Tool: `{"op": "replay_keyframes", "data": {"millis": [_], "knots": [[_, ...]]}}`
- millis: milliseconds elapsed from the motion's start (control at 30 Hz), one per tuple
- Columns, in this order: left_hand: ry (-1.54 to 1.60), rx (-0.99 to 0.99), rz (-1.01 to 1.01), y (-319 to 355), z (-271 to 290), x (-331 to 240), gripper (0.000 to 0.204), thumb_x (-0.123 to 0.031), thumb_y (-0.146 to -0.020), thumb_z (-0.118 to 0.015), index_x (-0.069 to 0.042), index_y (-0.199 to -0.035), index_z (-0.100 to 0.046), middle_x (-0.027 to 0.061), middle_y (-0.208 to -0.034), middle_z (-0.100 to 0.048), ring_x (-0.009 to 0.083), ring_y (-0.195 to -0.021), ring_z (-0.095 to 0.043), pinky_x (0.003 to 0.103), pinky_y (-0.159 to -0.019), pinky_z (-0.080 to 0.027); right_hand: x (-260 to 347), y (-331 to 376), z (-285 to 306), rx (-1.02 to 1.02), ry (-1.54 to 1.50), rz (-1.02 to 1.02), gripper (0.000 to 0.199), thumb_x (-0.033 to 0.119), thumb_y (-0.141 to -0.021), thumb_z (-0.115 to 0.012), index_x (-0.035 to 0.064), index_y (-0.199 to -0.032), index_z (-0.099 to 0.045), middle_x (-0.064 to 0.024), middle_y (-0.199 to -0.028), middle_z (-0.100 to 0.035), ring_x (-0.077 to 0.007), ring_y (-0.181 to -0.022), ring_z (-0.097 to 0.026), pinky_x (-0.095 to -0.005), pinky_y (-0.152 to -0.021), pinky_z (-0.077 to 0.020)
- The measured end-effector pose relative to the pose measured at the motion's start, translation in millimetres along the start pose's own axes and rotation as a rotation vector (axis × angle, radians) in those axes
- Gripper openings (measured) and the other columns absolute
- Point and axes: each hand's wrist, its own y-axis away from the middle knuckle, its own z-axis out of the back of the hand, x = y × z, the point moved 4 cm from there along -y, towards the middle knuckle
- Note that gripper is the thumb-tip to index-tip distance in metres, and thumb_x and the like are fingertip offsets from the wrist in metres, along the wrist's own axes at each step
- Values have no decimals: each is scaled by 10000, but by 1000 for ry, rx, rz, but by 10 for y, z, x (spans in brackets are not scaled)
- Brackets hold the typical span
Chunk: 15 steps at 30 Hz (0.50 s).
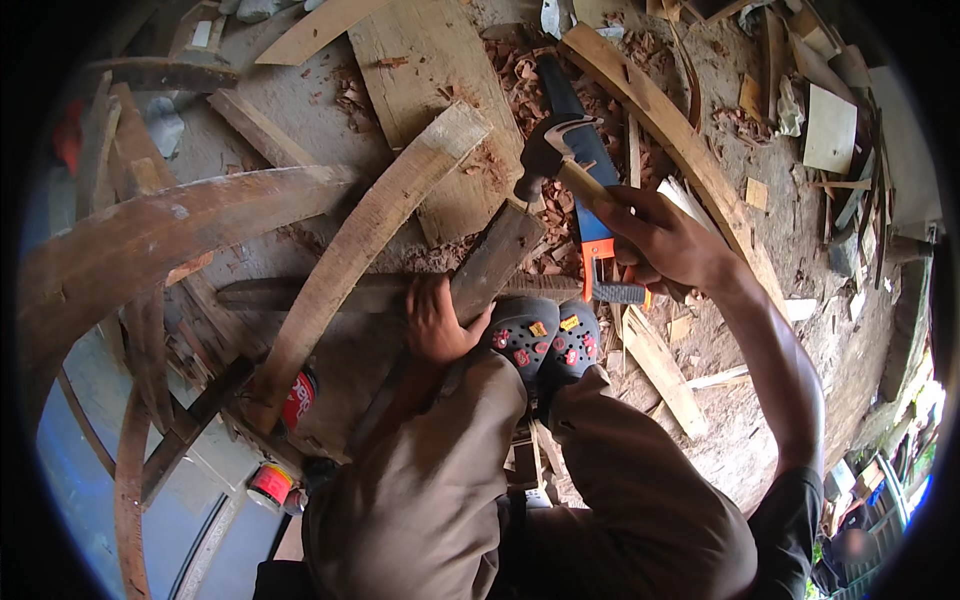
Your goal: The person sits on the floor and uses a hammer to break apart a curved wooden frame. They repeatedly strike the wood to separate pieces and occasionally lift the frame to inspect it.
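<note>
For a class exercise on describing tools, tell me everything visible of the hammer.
The hammer has a dark, metal-looking head with a curved claw, bright along one edge, and a pale handle that looks like wood. The right hand grips the handle, hiding its lower part. The striking face points toward the end of the dark board; whether they touch is unclear. In view, the hammer overlaps the blue-and-orange saw.

Close head-worn fisheye view, steeply down past knees [490, 390] to floor [830, 340]
</note>
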Motion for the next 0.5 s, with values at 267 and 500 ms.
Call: {"op": "replay_keyframes", "data": {"millis": [267,500], "knots": [[-14,16,8,30,-68,9,770,-451,-764,-792,57,-1258,-490,248,-1116,-603,406,-1044,-607,563,-1065,-405,462,92,367,-419,-484,385,421,383,-1057,-465,62,-1318,-542,28,-650,-464,-60,-441,-425,-242,-382,-379],[21,1,-25,32,30,-33,773,-414,-745,-813,60,-1260,-483,241,-1115,-597,408,-1052,-602,576,-1054,-399,-232,47,-117,-41,19,-67,442,386,-1057,-450,63,-1341,-551,-57,-766,-608,-151,-556,-608,-312,-495,-515]]}}
